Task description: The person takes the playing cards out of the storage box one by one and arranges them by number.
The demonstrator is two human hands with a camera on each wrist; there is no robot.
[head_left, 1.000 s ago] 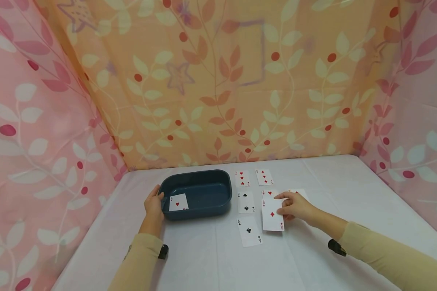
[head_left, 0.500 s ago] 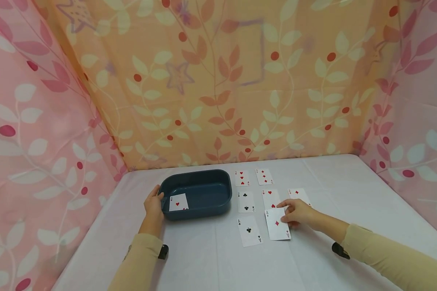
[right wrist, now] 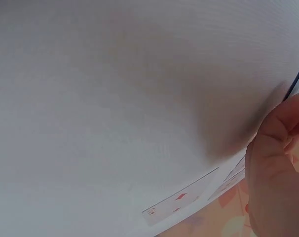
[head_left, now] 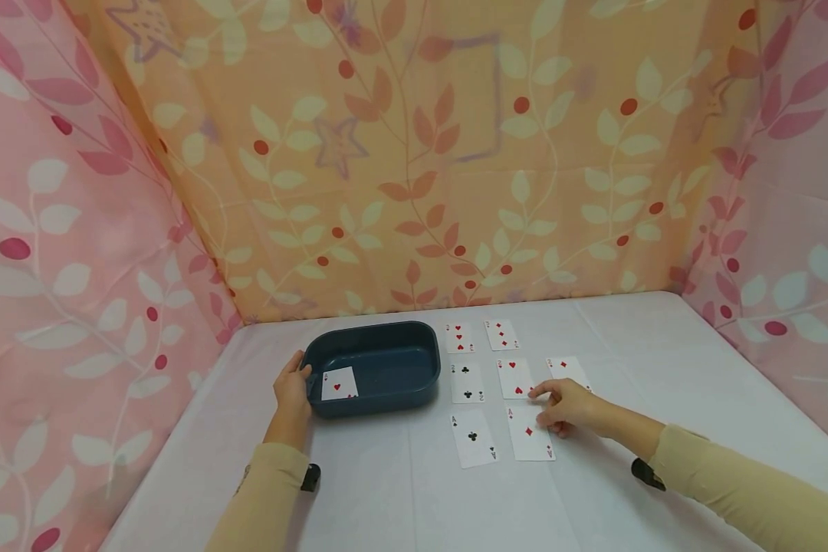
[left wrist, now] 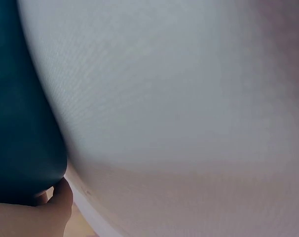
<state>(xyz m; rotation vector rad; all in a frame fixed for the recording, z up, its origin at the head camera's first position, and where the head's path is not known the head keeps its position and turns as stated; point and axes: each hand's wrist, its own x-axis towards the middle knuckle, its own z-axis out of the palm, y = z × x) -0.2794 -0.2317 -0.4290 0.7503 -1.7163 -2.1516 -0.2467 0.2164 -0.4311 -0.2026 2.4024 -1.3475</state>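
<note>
A dark blue tub (head_left: 372, 332) stands on the white table with an ace of hearts (head_left: 339, 383) lying inside it. My left hand (head_left: 292, 389) grips the tub's left rim, and the left wrist view shows the tub wall (left wrist: 21, 123) beside my thumb. My right hand (head_left: 566, 406) rests its fingertips on the right edge of the ace of diamonds (head_left: 530, 435), which lies flat beside the ace of clubs (head_left: 472, 438). The right wrist view shows mostly tablecloth, one finger (right wrist: 278, 163) and a red card (right wrist: 181, 200).
More cards lie face up in rows: two of clubs (head_left: 466, 383), two of hearts (head_left: 514, 378), two of diamonds (head_left: 567, 370), three of hearts (head_left: 458, 337), three of diamonds (head_left: 500, 335). Leaf-patterned cloth walls (head_left: 414, 169) close in the table on three sides.
My right hand brought the ace of diamonds down and toward me, and laid it flat on the table beside the ace of clubs. The left hand stayed on the tub.
</note>
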